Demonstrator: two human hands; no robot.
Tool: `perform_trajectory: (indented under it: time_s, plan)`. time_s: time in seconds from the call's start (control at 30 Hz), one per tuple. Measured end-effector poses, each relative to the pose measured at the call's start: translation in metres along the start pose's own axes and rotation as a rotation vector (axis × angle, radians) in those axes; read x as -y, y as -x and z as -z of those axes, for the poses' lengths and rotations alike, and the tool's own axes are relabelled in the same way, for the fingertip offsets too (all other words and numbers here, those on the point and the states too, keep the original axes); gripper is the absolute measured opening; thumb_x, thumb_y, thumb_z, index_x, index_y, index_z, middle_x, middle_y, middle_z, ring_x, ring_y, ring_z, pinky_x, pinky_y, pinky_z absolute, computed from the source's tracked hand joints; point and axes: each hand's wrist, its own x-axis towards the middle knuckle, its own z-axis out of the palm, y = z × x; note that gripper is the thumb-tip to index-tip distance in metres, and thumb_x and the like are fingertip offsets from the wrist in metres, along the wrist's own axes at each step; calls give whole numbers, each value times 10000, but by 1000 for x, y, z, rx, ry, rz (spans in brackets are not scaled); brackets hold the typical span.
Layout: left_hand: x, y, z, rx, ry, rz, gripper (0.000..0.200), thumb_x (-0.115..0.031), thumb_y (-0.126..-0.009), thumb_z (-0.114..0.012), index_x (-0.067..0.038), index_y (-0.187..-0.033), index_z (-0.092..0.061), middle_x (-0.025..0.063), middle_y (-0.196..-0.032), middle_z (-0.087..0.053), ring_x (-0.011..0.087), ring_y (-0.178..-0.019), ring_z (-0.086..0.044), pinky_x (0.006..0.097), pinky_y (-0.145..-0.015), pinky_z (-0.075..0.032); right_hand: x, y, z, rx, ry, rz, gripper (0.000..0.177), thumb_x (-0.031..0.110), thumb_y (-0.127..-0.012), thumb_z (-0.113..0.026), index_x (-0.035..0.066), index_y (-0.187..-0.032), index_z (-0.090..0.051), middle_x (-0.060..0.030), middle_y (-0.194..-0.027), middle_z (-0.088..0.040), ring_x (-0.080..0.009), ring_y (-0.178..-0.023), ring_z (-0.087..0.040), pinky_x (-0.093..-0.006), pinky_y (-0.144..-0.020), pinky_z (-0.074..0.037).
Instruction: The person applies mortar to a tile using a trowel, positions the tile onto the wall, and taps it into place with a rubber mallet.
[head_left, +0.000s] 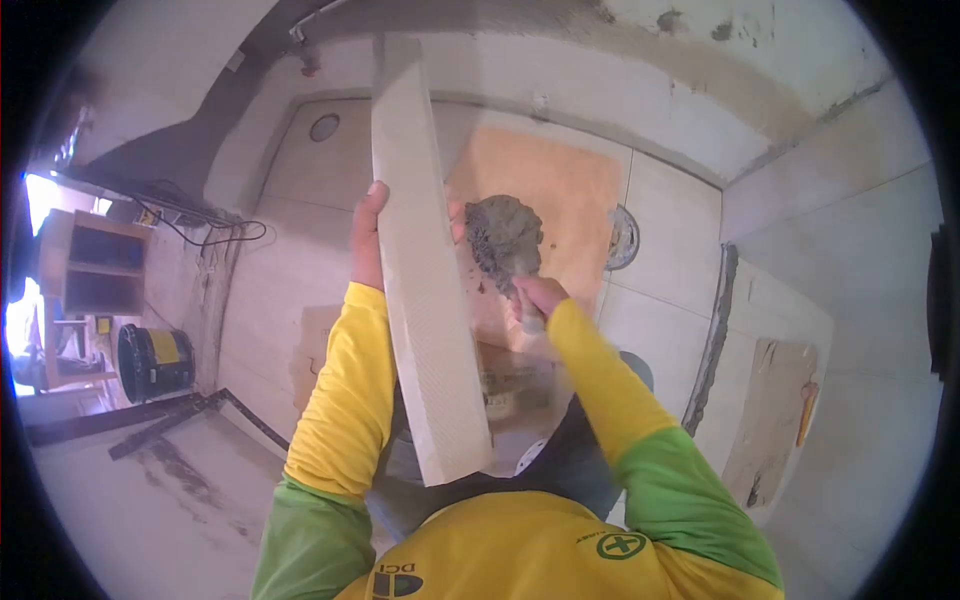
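My left hand (368,236) is closed around the edges of a long, narrow, pale tile strip (428,270), its thumb on the near side and fingertips showing past the far edge. The strip's ribbed back faces me, and its lower end reaches close to my lap. My right hand (541,294) grips the handle of a trowel (531,320). Its blade end is at the lower edge of a heap of wet grey mortar (505,232), and the blade is mostly hidden there. The mortar lies on an orange-brown board (575,190) on the floor.
A round drain cover (324,127) is set in the tiled floor, with another round fitting (624,238) beside the board. At left stands a black bucket (155,361) near dark metal bars (170,425). A cardboard sheet (768,425) and an orange-handled tool (806,412) lie at right.
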Motion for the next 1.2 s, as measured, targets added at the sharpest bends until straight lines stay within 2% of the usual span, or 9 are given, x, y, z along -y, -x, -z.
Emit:
perform_trajectory:
  time_s: [0.23,0.3,0.47,0.53,0.6,0.83,0.93,1.0,1.2]
  plan:
    - [-7,26,-2,74,23,-151,680,-521,-929,-475,29,-1329,-489,197,-1202,-609,299,-1023,-643,426,-875,-555,55,101,57,-26,881,19,297,229,-878,-644,-23,-1035,-631,-167,-826,-689,-276,-629,-671,-393,-604,-542]
    - [-5,35,-8,48,52,-164,663,-502,-933,-472,30,-1328,-490,200,-1205,-609,302,-1022,-644,431,-873,-556,62,98,65,-212,1452,665,343,224,-866,-608,40,-1156,-601,-205,-983,-700,-354,-853,-698,-448,-767,-545]
    - [0,50,-12,-16,28,-202,600,-421,-946,-468,33,-1337,-483,224,-1216,-602,309,-1015,-646,444,-870,-557,101,100,39,-393,1776,274,389,211,-863,-550,104,-1236,-576,-210,-1124,-671,-378,-1065,-644,-487,-889,-509]
    - [3,56,-17,-203,9,-151,441,-373,-946,-481,9,-1155,-546,196,-932,-629,331,-814,-651,437,-754,-563,99,91,37,-397,1842,222,391,198,-866,-535,96,-1241,-579,-209,-1132,-670,-375,-1066,-646,-481,-895,-511]
    - [1,60,-6,-156,-52,-108,485,-358,-950,-476,8,-1268,-503,194,-1085,-619,310,-907,-651,420,-795,-565,87,66,44,-364,1917,245,442,192,-852,-532,122,-1288,-549,-202,-1078,-680,-374,-1006,-662,-488,-876,-513]
    - [16,61,16,-378,-320,-235,434,-282,-948,-547,-33,-1302,-520,116,-1140,-634,227,-945,-646,363,-818,-550,95,38,23,-67,1937,147,413,224,-840,-570,38,-1207,-602,-214,-1105,-686,-341,-981,-686,-440,-841,-540]
    - [26,59,17,-414,-383,-284,416,-278,-935,-604,-25,-1262,-559,66,-1097,-635,165,-995,-590,301,-889,-460,105,30,21,106,1731,-190,358,265,-872,-567,39,-1148,-598,-200,-983,-674,-309,-793,-690,-443,-676,-557]
    - [29,59,18,-398,-426,-294,410,-272,-944,-597,-28,-1271,-563,62,-1108,-636,159,-1016,-580,297,-909,-444,98,31,33,67,1012,-233,357,383,-930,-575,50,-1057,-600,-127,-827,-629,-240,-659,-635,-405,-553,-534]
    - [36,53,20,-393,-441,-299,387,-259,-962,-587,-33,-1276,-576,52,-1139,-635,147,-1054,-560,295,-930,-426,51,23,74,251,300,-217,279,355,-1011,-511,82,-1057,-545,-68,-718,-577,-160,-497,-521,-305,-420,-453]
